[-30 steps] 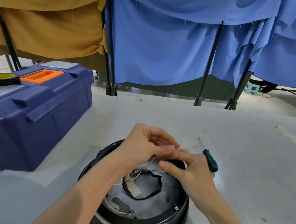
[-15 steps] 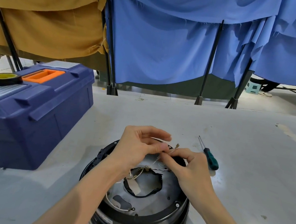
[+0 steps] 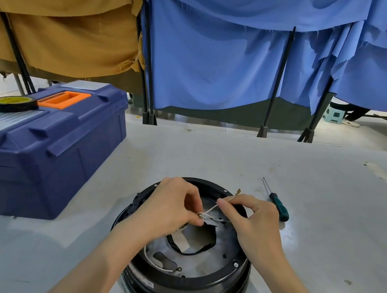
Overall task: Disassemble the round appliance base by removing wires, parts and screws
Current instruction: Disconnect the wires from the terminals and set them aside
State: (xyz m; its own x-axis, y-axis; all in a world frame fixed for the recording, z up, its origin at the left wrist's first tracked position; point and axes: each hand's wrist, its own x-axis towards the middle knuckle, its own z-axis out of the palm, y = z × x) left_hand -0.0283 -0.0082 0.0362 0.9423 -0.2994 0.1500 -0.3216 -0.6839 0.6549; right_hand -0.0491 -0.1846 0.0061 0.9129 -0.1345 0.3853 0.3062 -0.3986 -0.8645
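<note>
- Round appliance base (image 3: 183, 290) is the landmark for every place below. It stands open side up on a grey table (image 3: 323, 237), close to the near edge, right in front of the person.
- Left of the base and well apart sits a dark blue toolbox (image 3: 37, 162). Its lid is closed, so its contents are hidden. A roll of black tape (image 3: 13, 103) lies on the lid.
- Inside the base lie a metal plate, a loose black band (image 3: 188, 251) and a white wire with a ring terminal (image 3: 148, 258).
- Over the far half of the base, the left hand (image 3: 169, 207) pinches a knot of pale wire (image 3: 211, 210) between thumb and fingertips.
- Beside it, the right hand (image 3: 255, 226) pinches one strand of that wire.
- A second ago both hands were bunched together. Now they have drawn apart, and the wire's brass end (image 3: 238, 191) pokes out past the right fingers.
- This suggests the wire is coming free, so wire removal is under way.
- Just right of the base lies a green-handled screwdriver (image 3: 278, 206), untouched.
- Rim screws (image 3: 236, 264) are still in place, so that step remains.
</note>
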